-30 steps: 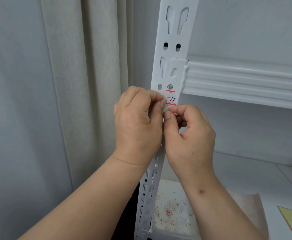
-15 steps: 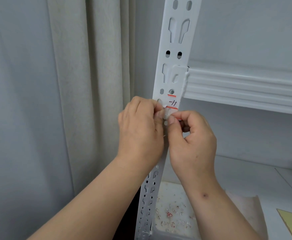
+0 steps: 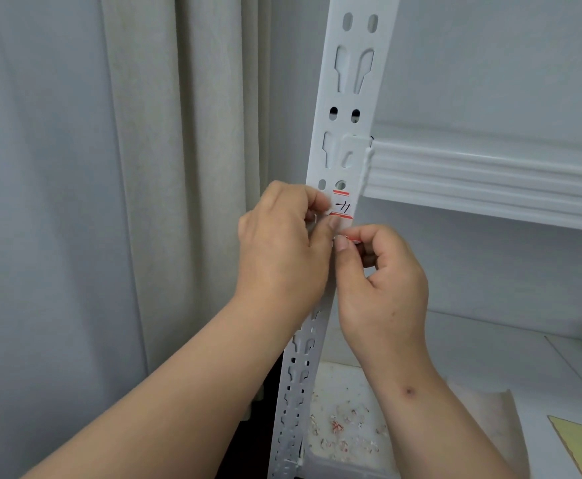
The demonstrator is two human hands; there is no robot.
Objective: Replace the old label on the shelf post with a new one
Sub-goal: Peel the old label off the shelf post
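Both your hands at the label [image 3: 343, 206] on post [image 3: 346, 108]: left hand [image 3: 282, 243] pinches its edge, right hand [image 3: 383, 271] pinches lower corner.

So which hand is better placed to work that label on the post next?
Probably the right hand: its thumb and forefinger pinch a red-and-white bit just below the label on the shelf post. The left hand is beside the label's left edge, seemingly steadying it.

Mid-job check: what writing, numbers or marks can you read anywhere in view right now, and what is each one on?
"-11" or similar: dark handwritten strokes between two red bars on the small white label on the shelf post; too sketchy to read for certain.
Second red-edged label pinched in the right hand: mostly hidden, unreadable.
Nothing else in view carries text.
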